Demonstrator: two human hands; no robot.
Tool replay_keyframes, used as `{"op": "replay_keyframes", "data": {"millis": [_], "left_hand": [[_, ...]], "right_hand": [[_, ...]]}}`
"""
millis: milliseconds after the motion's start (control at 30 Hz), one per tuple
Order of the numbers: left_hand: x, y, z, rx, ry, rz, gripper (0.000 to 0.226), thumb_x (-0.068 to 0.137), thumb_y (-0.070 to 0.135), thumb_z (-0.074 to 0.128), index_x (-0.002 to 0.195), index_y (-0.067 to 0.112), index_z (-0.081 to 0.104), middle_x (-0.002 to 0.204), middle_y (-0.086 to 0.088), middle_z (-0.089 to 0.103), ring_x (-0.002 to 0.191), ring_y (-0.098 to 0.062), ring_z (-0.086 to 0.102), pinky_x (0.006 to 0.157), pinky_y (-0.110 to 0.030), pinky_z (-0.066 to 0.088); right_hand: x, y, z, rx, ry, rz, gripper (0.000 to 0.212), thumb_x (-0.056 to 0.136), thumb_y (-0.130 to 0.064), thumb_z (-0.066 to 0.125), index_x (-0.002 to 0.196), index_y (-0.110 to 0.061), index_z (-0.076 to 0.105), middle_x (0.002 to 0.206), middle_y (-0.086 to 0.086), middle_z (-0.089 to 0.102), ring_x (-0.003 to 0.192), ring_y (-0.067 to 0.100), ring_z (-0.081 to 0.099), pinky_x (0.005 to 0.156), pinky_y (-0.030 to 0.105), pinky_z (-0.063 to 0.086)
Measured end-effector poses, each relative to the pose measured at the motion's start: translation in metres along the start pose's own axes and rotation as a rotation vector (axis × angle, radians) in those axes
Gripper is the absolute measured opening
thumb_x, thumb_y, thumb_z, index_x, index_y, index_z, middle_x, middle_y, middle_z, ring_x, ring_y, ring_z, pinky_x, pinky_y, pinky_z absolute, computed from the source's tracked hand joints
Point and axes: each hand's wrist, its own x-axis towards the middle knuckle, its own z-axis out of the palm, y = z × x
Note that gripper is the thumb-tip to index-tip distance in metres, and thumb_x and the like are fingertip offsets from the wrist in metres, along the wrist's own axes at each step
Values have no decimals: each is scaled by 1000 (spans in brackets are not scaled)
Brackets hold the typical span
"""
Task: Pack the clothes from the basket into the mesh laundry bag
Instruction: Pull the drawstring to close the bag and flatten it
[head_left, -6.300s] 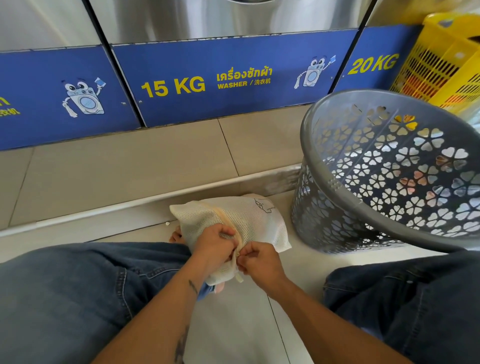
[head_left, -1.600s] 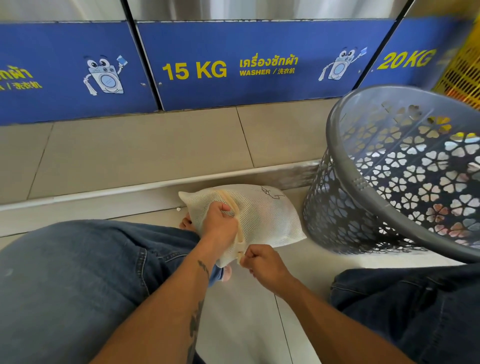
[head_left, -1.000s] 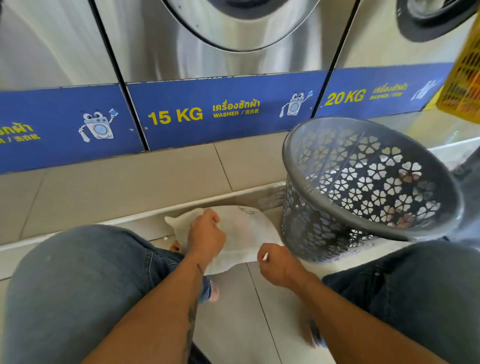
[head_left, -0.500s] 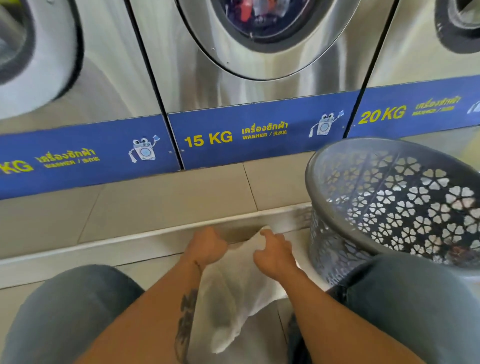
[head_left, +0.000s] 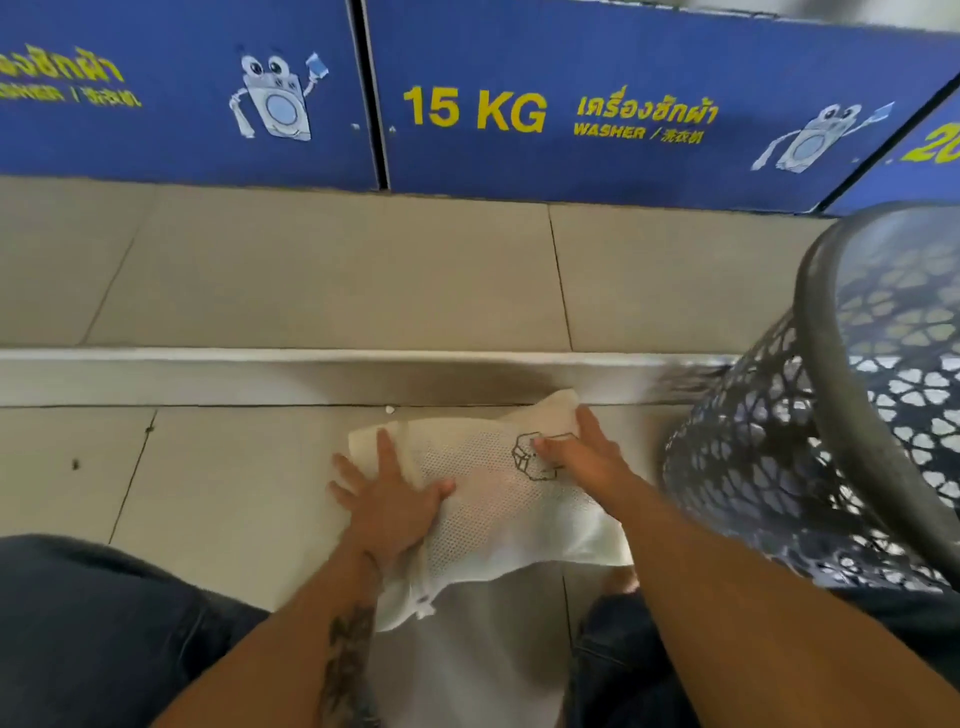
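So the mesh laundry bag (head_left: 488, 499) is lying flat on the floor (head_left: 234, 483), its far corner right up against the white step (head_left: 208, 374), with the grey basket (head_left: 753, 467) near its right end. The left hand (head_left: 387, 506) rests on the bag's left end, fingers (head_left: 385, 447) spread out flat. The right hand (head_left: 584, 457) lies over the printed logo at the far right corner, fingers straight and pressing down.

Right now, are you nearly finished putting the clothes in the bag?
Nearly, it seems. Done: the mesh laundry bag lies on the floor, slightly puffed; no clothes show in the visible part of the basket. In hand: the left hand and right hand press flat on it. Left: maybe closing the zip; I can't tell.
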Motion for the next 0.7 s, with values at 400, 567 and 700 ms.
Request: {"op": "replay_keyframes", "data": {"millis": [400, 567, 700], "left_hand": [[-2, -4, -20, -319, 8, 35, 66, 86, 41, 55, 147, 39, 30, 132, 3, 58, 114, -27, 57, 101, -39, 42], [-36, 4, -48, -272, 222, 100, 50, 94, 29, 50, 143, 34, 44, 133, -4, 58, 115, -29, 56, 95, -38, 43], [-63, 34, -92, -362, 389, 260, 45, 95, 29, 50, 139, 37, 48, 133, -4, 59, 116, -29, 56, 91, -34, 42]], "right_hand": [[-13, -14, 30, -269, 85, -87, 93, 71, -66, 68, 151, -46, 26, 146, 15, 46, 130, 39, 49, 109, 50, 43], [-52, -35, 37, -303, 253, -227, 76, 80, -62, 62, 149, -46, 34, 136, 14, 52, 122, 36, 55, 100, 46, 47], [-78, -55, 23, -131, 352, -382, 74, 82, -62, 63, 148, -44, 35, 132, 16, 57, 118, 37, 58, 98, 46, 48]]}}
